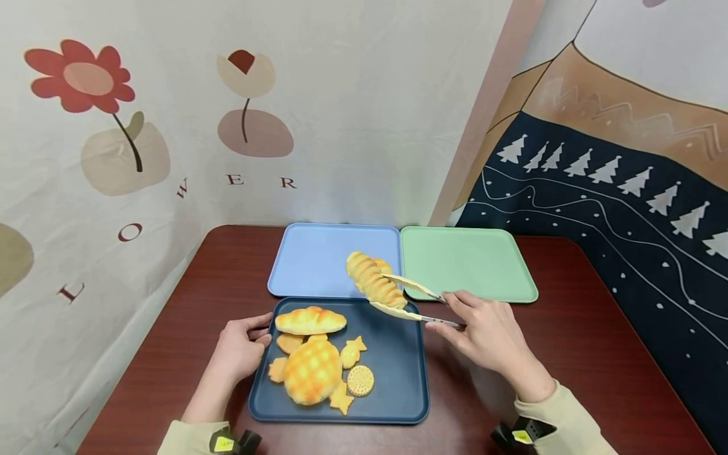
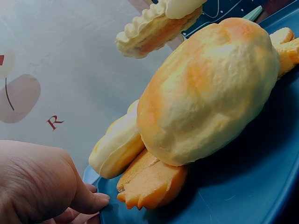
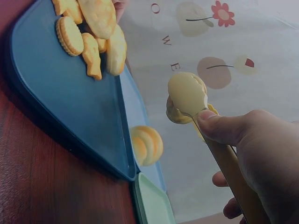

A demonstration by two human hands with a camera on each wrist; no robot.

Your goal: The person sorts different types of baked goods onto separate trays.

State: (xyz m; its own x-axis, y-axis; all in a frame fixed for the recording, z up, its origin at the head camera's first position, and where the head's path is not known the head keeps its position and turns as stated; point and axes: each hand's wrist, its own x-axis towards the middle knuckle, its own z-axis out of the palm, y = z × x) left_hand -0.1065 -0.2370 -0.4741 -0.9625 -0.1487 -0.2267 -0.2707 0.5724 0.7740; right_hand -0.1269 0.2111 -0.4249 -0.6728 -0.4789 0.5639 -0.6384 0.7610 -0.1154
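Note:
My right hand [image 1: 483, 328] holds a pair of tongs [image 1: 418, 285] with cream tips. Between the tips is a long ridged bread roll [image 1: 372, 278], raised above the seam of the trays. At the left rim of the dark blue tray [image 1: 392, 379], my left hand [image 1: 241, 344] grips the edge with thumb and fingers. On that tray lie a round crosshatched bun [image 1: 313, 373], a long oval bread [image 1: 309, 321], a round biscuit [image 1: 361, 381] and several small shaped biscuits [image 1: 351, 352]. The bun partly covers some of them.
Behind the dark tray stand a light blue tray [image 1: 318, 259] and, to its right, a green tray [image 1: 461, 262]. A round swirled bread [image 3: 147, 144] sits on the light blue one, mostly hidden behind the held roll in the head view. A printed curtain [image 1: 364, 114] hangs behind the table.

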